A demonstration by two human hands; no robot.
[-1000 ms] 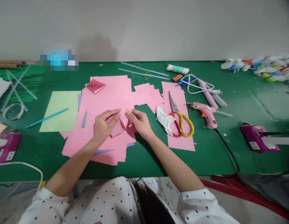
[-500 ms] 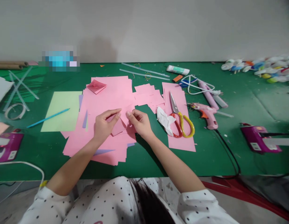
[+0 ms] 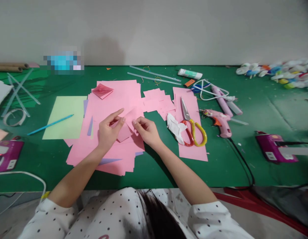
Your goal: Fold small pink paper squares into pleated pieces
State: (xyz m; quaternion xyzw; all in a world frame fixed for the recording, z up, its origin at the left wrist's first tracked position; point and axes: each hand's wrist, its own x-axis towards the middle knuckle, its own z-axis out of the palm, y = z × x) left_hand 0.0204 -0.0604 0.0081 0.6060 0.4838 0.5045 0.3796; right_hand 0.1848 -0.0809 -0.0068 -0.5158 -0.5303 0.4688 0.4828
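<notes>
A small pink paper piece (image 3: 130,120) is held up between both hands over a pile of pink sheets (image 3: 111,109) on the green table (image 3: 255,106). My left hand (image 3: 107,131) pinches its left side with the index finger stretched out above it. My right hand (image 3: 146,131) pinches its right edge between thumb and fingers. A folded pink paper fan (image 3: 102,91) lies at the far side of the pile.
Scissors with red and yellow handles (image 3: 192,124) lie on a pink strip beside crumpled white paper (image 3: 175,126). A pink glue gun (image 3: 218,120), glue sticks (image 3: 154,76), a glue tube (image 3: 190,73), a pale green sheet (image 3: 64,116) with a blue stick (image 3: 50,125), and purple devices (image 3: 277,147) surround the pile.
Both hands lifted the small pink piece slightly and shifted a little away from me. My left index finger has straightened out above the paper.
</notes>
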